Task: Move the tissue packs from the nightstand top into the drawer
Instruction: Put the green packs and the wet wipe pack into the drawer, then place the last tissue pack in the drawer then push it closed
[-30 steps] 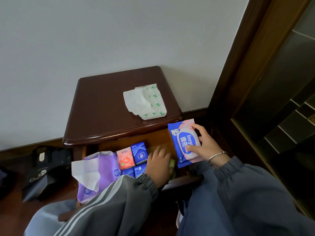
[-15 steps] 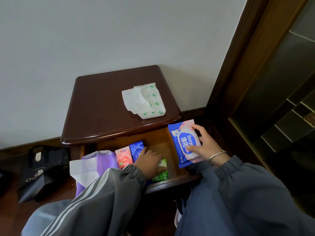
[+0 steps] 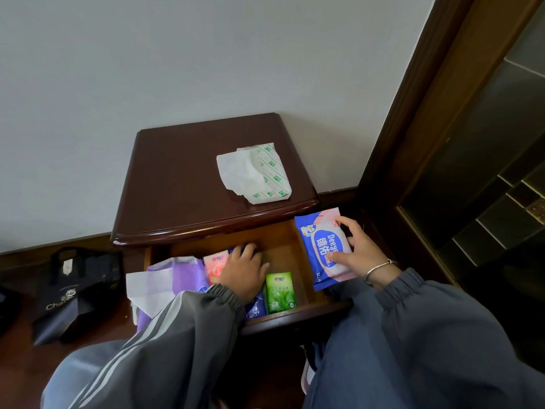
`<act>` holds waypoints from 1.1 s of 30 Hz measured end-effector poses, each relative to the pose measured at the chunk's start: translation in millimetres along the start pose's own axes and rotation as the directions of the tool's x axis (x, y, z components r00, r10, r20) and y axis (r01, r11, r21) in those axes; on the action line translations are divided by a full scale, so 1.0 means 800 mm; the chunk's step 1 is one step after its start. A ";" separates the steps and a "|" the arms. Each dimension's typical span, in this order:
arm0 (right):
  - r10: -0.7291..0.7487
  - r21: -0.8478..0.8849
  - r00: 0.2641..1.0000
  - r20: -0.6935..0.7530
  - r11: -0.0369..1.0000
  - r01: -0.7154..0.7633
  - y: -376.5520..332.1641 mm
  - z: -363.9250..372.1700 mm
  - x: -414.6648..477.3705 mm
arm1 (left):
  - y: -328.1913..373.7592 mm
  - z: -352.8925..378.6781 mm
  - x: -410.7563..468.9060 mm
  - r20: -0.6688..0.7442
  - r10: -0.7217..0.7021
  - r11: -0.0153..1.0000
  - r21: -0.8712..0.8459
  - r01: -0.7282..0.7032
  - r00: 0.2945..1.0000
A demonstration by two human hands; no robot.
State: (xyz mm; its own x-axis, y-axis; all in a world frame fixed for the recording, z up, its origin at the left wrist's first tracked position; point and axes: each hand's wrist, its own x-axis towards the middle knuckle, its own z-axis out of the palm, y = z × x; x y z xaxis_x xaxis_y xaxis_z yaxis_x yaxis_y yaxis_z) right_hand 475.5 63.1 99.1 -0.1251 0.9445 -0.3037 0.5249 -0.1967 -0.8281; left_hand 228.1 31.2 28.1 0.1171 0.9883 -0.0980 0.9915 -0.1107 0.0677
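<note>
1. Nightstand, dark wood, against the wall; its top lies beyond both your hands.
2. Drawer, pulled out toward you, directly beneath both hands; bare wood floor shows between them.
3. Dark bag on the floor, well to the left of your left hand.
4. Purple tissue pack, a white sheet hanging from it, at the drawer's left end, just left of your left wrist.
5. White tissue pack with green marks, opened and lying flat on the nightstand top, beyond your right hand; not yet in the drawer.
6. Blue and pink wipes pack, clasped by your right hand at its right edge, thumb on its face, held tilted over the drawer's right end.
7. Your left hand, palm down, fingers loosely spread and pressing on blue packs inside the drawer; nothing is clasped.
8. Green tissue pack, lying flat in the drawer just right of your left hand.
9. Pink tissue pack, touching your left hand's left side.
10. Silver bangle on your right wrist.
</note>
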 end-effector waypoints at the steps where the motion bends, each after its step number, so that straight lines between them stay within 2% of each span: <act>1: -0.004 -0.003 1.000 0.000 1.000 0.004 -0.001 0.000 -0.001 | -0.002 0.001 -0.002 -0.009 0.017 1.000 0.001 -0.017 1.000; 5: -0.017 0.014 1.000 -0.004 1.000 0.017 -0.004 0.002 -0.002 | -0.012 -0.001 -0.006 -0.048 0.010 0.998 -0.068 -0.013 0.999; 11: -0.016 0.019 1.000 0.014 1.000 0.016 -0.012 0.003 -0.003 | -0.022 0.002 -0.005 -0.015 -0.204 0.979 0.017 0.205 0.979; 15: -0.008 0.017 1.000 0.013 1.000 0.008 -0.015 0.003 -0.005 | -0.028 0.005 -0.005 -0.003 -0.188 0.982 -0.006 0.188 0.982; 20: -0.009 0.038 0.999 0.043 0.999 0.007 -0.024 0.003 -0.013 | -0.027 -0.009 -0.005 -0.020 -0.197 0.966 -0.172 0.190 0.980; 22: -0.002 0.082 0.997 0.080 0.997 -0.005 -0.031 0.002 -0.021 | -0.016 -0.026 -0.009 -0.067 -0.161 0.915 -0.385 0.124 0.985; 23: -0.003 0.109 0.994 0.113 0.994 -0.009 -0.036 0.002 -0.026 | -0.008 -0.038 -0.013 -0.056 -0.158 0.829 -0.550 0.101 0.986; 24: -0.017 0.146 0.988 0.152 0.989 -0.005 -0.040 0.002 -0.031 | 0.001 -0.052 -0.020 -0.006 -0.162 0.697 -0.709 0.110 0.987; 26: -0.069 0.233 0.970 0.232 0.972 0.014 -0.053 0.006 -0.042 | 0.017 -0.077 -0.033 0.148 -0.128 0.353 -0.917 0.185 0.981; 28: -0.133 0.259 0.956 0.263 0.964 0.063 -0.068 0.018 -0.047 | 0.027 -0.092 -0.040 0.274 -0.054 0.017 -0.961 0.275 0.960; 29: -0.161 0.254 0.954 0.252 0.963 0.095 -0.074 0.027 -0.047 | 0.029 -0.097 -0.043 0.310 -0.017 -0.116 -0.945 0.306 0.951; 30: -0.180 0.239 0.955 0.234 0.963 0.123 -0.081 0.036 -0.045 | 0.030 -0.102 -0.045 0.318 -0.001 -0.226 -0.924 0.310 0.948; 31: -0.196 0.215 0.954 0.226 0.965 0.147 -0.087 0.046 -0.044 | 0.028 -0.106 -0.045 0.314 -0.018 -0.293 -0.909 0.295 0.949; 33: -0.222 0.120 0.948 0.227 0.973 0.199 -0.096 0.061 -0.035 | 0.017 -0.111 -0.046 0.300 -0.108 -0.331 -0.910 0.251 0.948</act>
State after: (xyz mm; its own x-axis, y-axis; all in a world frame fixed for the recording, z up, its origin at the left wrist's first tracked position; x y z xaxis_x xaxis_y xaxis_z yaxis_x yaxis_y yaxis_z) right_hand 397.3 38.6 148.3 -0.4261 0.8796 -0.2113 0.3848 -0.0352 -0.9223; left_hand 232.5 2.7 120.8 0.0209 0.9171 -0.3982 -0.3498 0.3798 0.8564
